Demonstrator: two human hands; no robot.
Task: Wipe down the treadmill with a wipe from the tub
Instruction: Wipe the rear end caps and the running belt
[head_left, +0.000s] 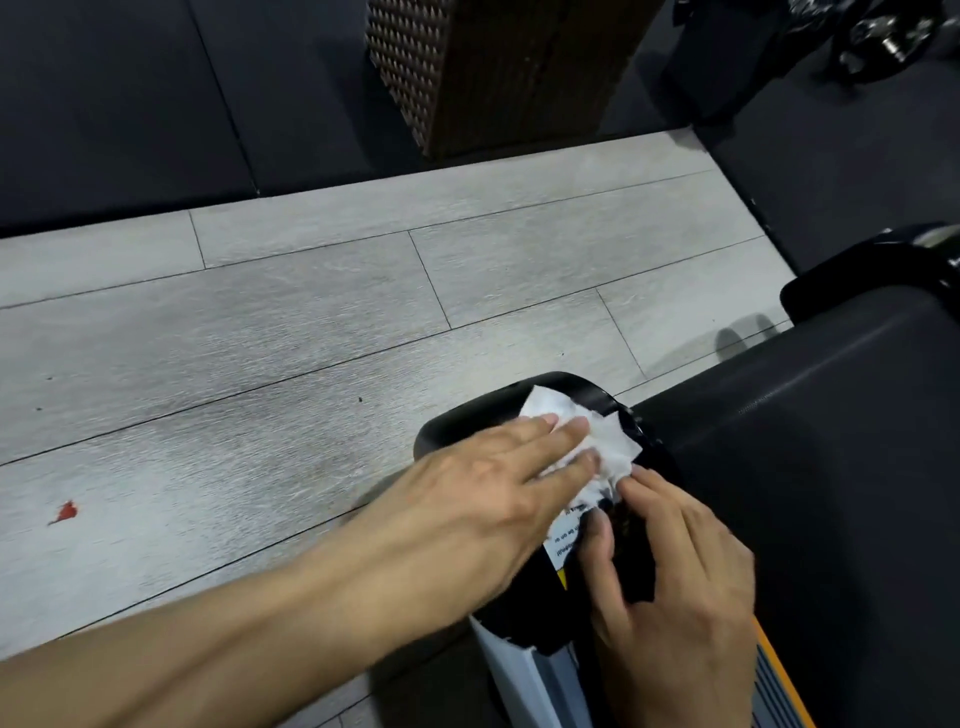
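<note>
White wipe (587, 434) crumpled on the rounded black end cap (467, 431) of the treadmill's (831, 467) side rail, near the corner where the cap meets the dark belt deck. Left hand (488, 499) laid flat over the wipe's near half, fingers straight and together, fingertips (571, 428) pressing the tissue down onto the plastic; nothing gripped, forearm stretched in from the lower left. Right hand (670, 582) just beside it, to the right and nearer the camera, fingers bent, thumb and forefinger tips meeting on the wipe's ragged lower edge; looks like a pinch on that edge, though the contact is small and partly hidden. Palm of that hand resting over the black rail cover. White warning label (563, 540) with black print and a yellow patch showing on the rail between the two hands, partly covered by both. Pale grey shroud panel (519, 670) below the black cover, orange-edged ribbed strip (779, 680) at the lower right along the belt. Grey wood-look plank floor (260, 338) to the left, with a small red scrap (66, 512) lying on it well apart from the treadmill. Dark rubber mats (130, 104) beyond the planks, brown woven wicker bin (493, 73) standing at top centre. Tub not seen in this view.
</note>
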